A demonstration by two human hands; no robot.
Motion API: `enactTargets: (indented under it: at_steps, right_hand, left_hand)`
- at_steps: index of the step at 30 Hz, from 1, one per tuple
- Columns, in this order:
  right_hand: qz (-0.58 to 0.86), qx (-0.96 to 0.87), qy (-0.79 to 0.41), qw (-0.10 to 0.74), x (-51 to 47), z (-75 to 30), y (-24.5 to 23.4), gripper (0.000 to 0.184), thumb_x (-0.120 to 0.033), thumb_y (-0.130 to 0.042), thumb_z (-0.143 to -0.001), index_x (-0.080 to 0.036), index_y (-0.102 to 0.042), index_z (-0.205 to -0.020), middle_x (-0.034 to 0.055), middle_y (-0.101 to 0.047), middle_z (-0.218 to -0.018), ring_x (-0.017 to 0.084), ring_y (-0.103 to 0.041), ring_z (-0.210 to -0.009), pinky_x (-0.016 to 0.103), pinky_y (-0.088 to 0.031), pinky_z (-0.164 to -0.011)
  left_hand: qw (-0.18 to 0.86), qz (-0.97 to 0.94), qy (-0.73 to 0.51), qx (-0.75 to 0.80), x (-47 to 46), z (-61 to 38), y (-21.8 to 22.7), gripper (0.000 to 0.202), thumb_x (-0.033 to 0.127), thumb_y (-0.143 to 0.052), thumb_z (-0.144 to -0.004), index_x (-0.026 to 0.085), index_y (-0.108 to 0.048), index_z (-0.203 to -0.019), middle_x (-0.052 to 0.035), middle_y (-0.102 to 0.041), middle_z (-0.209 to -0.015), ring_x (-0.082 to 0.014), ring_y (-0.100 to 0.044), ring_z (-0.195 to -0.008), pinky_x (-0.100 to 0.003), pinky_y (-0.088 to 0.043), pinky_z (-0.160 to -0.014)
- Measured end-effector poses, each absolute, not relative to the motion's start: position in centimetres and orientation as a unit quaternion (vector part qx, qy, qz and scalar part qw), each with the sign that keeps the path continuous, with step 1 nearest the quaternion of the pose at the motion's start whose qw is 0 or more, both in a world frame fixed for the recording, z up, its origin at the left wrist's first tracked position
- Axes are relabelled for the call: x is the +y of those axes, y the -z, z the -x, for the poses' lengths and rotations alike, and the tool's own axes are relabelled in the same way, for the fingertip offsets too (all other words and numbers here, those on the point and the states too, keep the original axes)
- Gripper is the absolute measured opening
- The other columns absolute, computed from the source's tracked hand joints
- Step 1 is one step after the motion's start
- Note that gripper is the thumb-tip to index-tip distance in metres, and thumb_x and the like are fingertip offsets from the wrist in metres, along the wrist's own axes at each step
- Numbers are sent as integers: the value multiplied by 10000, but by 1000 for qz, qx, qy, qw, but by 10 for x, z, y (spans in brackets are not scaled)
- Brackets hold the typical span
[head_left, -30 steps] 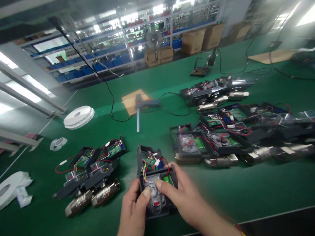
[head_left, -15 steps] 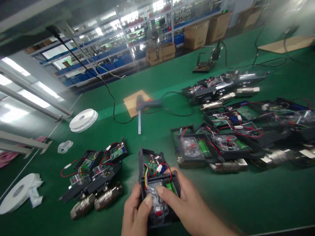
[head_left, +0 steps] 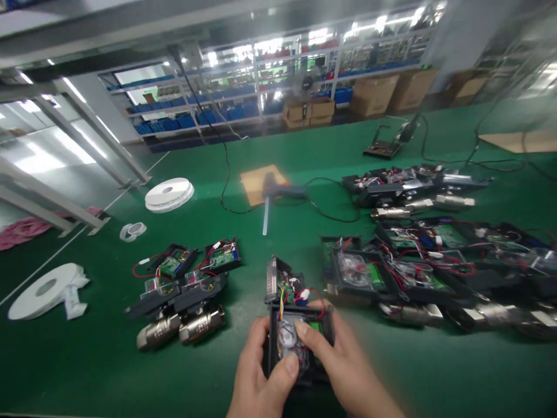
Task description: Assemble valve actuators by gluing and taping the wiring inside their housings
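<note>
while the left hand (head_left: 266, 371) wraps the left side of a black device housing (head_left: 300, 371) and lays its thumb on the clear plastic inside, the right hand (head_left: 343, 357) closes around the right side, its thumb also pressing down on that clear plastic. both hands grip the housing between them, above the near middle of the green table (head_left: 209, 383). at the far end of the housing is a second black shell with a green circuit board (head_left: 286, 291); yellow and red wires run between the two parts, and a green cylinder (head_left: 315, 327) shows near the right thumb.

to the left, two similar opened units (head_left: 177, 299) lie side by side, with silvery metal valve bodies (head_left: 202, 325) on their near side. to the right, more such units (head_left: 357, 273) are packed in rows, the rightmost ones blurred. farther off in the middle, a glue gun (head_left: 285, 190) rests on a cardboard sheet (head_left: 252, 188), a pale stick (head_left: 266, 217) reaching toward the near side. on the left are stacked white rolls (head_left: 169, 194), a small clear tape roll (head_left: 133, 231) and, nearer, a larger white roll (head_left: 26, 302) with a loose end. a black stand (head_left: 383, 149) stands far right, with cardboard boxes (head_left: 374, 93) beyond the table.
</note>
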State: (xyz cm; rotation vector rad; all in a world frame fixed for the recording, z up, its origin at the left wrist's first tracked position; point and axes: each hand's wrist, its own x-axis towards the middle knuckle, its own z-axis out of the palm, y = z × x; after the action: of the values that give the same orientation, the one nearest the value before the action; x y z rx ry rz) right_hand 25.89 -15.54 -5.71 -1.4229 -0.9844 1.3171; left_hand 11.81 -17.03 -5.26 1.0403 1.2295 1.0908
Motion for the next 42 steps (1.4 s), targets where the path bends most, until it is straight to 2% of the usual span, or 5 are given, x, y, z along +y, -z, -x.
enactTargets:
  at_steps: [3,6,13,23,42]
  right_hand:
    - [587,-390,-529,473,-155,-258,52,366,-510,-675,-822,-200,-633,-1012,54,-731,-999,272,-651,-980,351,-503,-828]
    - [586,-381,-529,481,-155,-257,49,384,-524,-695,-814,-198,-646,-1011,57,-738,-1003,275,-656,-979,343,-516,-806]
    - [590,-393,-525,471,-157,-260,54,460,-590,-692,-831,-203,-664,-1076,68,-732,-1069,289,-642,-1071,359,-518,-908]
    - [623,-370,-504,470,-156,-258,50,513,-628,-731,-781,-206,-681,-1069,64,-739,-1070,290,-641,-1039,381,-480,-955]
    - [624,-366,-501,475,-156,-257,46,496,-636,-754,-767,-214,-686,-1019,51,-732,-1008,271,-643,-1001,334,-513,-888]
  left_hand:
    - [563,-459,-463,508,-170,-123,53,560,617,-624,-819,186,-642,-1176,-78,-673,-1044,-262,-634,-966,-339,-504,-873]
    - [557,-448,-478,511,-170,-125,57,539,608,-649,-803,195,-642,-1149,-81,-660,-1051,-275,-625,-995,-352,-497,-887]
    - [510,-456,-513,519,-171,-129,69,538,619,-661,-786,192,-664,-1114,-102,-670,-1026,-301,-633,-991,-397,-532,-884]
    - [481,-483,-511,524,-167,-129,68,454,592,-637,-790,207,-682,-1025,-83,-639,-948,-285,-604,-929,-397,-513,-866]
    - [489,-482,-509,519,-166,-127,67,404,551,-664,-759,217,-682,-986,-82,-628,-937,-288,-595,-916,-394,-500,-844]
